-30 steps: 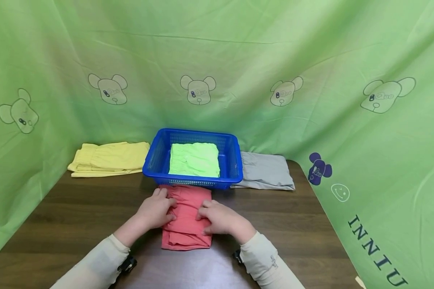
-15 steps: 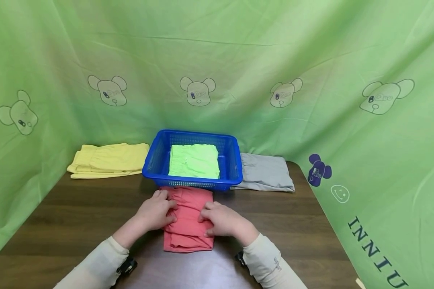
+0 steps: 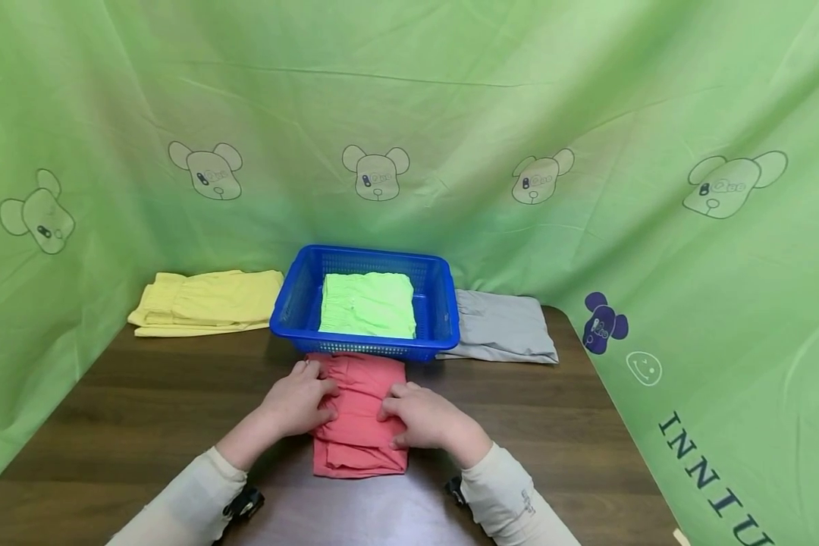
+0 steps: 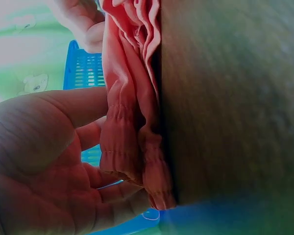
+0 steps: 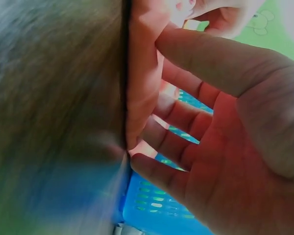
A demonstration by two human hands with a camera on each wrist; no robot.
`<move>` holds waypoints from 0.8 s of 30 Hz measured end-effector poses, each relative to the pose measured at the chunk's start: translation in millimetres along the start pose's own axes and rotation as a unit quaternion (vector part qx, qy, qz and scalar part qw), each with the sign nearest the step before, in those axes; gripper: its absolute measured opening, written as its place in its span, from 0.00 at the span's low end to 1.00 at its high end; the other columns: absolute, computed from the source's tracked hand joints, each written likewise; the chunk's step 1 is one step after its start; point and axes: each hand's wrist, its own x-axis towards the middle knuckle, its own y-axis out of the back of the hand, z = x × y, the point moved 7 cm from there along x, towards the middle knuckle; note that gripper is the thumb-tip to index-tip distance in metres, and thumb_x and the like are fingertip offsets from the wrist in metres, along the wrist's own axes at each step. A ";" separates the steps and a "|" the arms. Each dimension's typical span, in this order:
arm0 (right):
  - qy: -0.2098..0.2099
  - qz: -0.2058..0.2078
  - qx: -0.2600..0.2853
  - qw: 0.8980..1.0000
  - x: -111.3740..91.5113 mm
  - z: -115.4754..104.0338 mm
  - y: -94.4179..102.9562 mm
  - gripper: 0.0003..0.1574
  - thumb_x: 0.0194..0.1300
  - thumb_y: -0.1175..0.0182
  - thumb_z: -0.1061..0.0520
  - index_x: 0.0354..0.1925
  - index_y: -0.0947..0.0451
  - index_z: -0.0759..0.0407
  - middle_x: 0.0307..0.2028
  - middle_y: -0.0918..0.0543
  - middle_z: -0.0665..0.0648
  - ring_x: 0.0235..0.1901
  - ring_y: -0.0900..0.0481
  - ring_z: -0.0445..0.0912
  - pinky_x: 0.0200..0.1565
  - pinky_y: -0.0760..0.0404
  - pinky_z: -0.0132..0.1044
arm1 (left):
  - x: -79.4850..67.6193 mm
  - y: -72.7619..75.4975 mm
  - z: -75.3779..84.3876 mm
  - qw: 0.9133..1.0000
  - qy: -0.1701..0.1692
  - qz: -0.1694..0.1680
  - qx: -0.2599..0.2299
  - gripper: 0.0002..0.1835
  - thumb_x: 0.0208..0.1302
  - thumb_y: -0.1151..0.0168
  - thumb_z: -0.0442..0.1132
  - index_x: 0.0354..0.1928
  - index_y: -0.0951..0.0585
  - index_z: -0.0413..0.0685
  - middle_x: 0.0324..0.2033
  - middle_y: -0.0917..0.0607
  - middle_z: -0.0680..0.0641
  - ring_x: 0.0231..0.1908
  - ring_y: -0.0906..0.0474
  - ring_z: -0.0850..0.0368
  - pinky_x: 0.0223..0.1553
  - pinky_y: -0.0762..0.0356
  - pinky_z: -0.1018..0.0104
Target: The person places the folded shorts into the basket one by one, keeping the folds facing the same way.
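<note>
Red cloth, folded into a flat oblong garment [image 3: 359,426], lies on the brown wood-grain table [image 3: 553,440] between a person's two hands, its far end close against the front of a blue plastic basket [image 3: 368,342]; whether they touch cannot be told. The left hand [image 3: 295,402] rests at one long edge, its fingers spread and slightly bent, thumb and fingertips on the cloth without clenching it. The right hand [image 3: 426,417] lies the same way at the opposite edge, fingers loose and apart, thumb tip against the fabric in the right wrist view. In the left wrist view the gathered end of the red cloth shows two puckered bands.

Large dark capitals, "INNIU" [image 3: 703,472], run down the green curtain [image 3: 450,91] on the right side, the final letter close to the lower edge of the head view. Above them are a white winking smiley [image 3: 644,368] and a solid purple bear [image 3: 604,326]. Outlined bear heads [image 3: 377,176] cross the curtain in a row; the small marks on their faces are too faint to read.

Inside the basket lies a folded bright green garment [image 3: 368,307]. A folded yellow garment [image 3: 208,299] lies on the basket's left, a grey one [image 3: 505,326] on its right.
</note>
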 end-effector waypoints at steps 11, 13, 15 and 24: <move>-0.023 -0.002 -0.017 1.000 3.9 -9.7 3.1 0.20 0.57 0.24 0.47 0.49 0.16 0.42 0.44 0.24 0.45 0.47 0.26 0.43 0.52 0.22 0.37 | -0.1 -1.6 -11.8 0.999 0.036 -0.022 -0.030 0.17 0.57 0.23 0.48 0.47 0.11 0.51 0.41 0.22 0.46 0.45 0.32 0.51 0.40 0.23 0.56; -0.024 -0.002 -0.016 1.000 3.4 -9.2 3.1 0.20 0.58 0.24 0.47 0.49 0.16 0.42 0.44 0.23 0.45 0.48 0.26 0.43 0.53 0.22 0.37 | 1.4 -2.1 -12.8 0.998 0.039 -0.024 -0.036 0.17 0.57 0.23 0.47 0.47 0.11 0.51 0.41 0.21 0.46 0.45 0.31 0.51 0.40 0.23 0.56; -0.022 0.000 -0.014 1.000 2.4 -8.9 3.9 0.20 0.58 0.25 0.47 0.50 0.16 0.42 0.44 0.23 0.45 0.47 0.26 0.43 0.53 0.22 0.37 | 3.2 -2.5 -13.8 0.998 0.041 -0.025 -0.042 0.15 0.59 0.24 0.46 0.47 0.11 0.50 0.42 0.21 0.47 0.45 0.30 0.51 0.41 0.22 0.56; -0.004 0.018 0.006 1.000 -3.3 -9.2 10.0 0.17 0.60 0.27 0.50 0.49 0.15 0.47 0.43 0.21 0.47 0.46 0.24 0.44 0.51 0.21 0.36 | 11.0 11.4 -20.8 0.992 0.035 0.033 -0.113 0.08 0.62 0.29 0.33 0.43 0.13 0.45 0.39 0.14 0.46 0.41 0.19 0.49 0.48 0.17 0.50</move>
